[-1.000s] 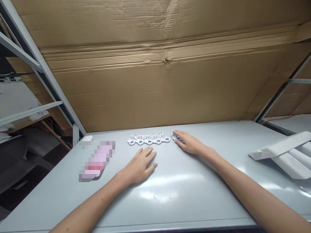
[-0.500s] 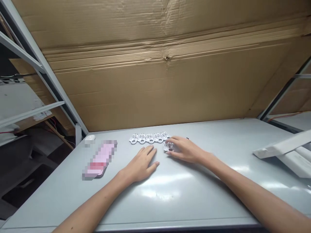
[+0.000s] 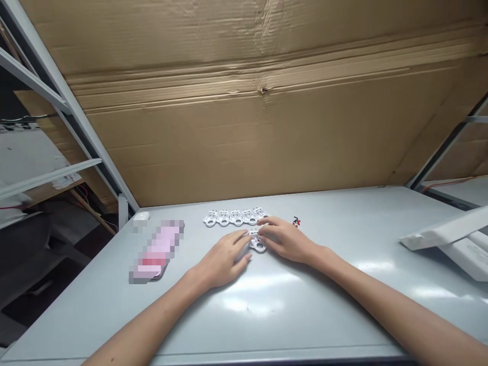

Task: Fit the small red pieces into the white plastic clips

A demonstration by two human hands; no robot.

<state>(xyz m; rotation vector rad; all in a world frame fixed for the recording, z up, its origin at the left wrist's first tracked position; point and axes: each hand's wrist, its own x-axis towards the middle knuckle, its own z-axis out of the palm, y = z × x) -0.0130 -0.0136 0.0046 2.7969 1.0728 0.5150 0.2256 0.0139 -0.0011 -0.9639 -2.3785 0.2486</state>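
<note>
A small white plastic part [image 3: 258, 246] with a round hole lies on the table between my hands. My right hand [image 3: 290, 240] has its thumb and fingers bent against the part's right side, gripping it. My left hand [image 3: 223, 259] rests on the table with fingers stretched out, the fingertips at the part's left edge. Just beyond my hands stands a row of several matching white plastic parts [image 3: 236, 218], side by side; the rightmost is partly behind my right fingers. Small red and black pieces [image 3: 296, 221] lie beyond my right hand.
A phone with a blurred pink screen [image 3: 162, 249] lies on the left of the grey table [image 3: 285, 315]. Behind it is a small white object [image 3: 141, 217]. White foam-like pieces [image 3: 453, 236] jut in at the right. A cardboard wall [image 3: 244, 147] closes the back.
My right hand has brought the white part left and nearer to me, turning it, up to my left fingertips. The red and black pieces have come into sight.
</note>
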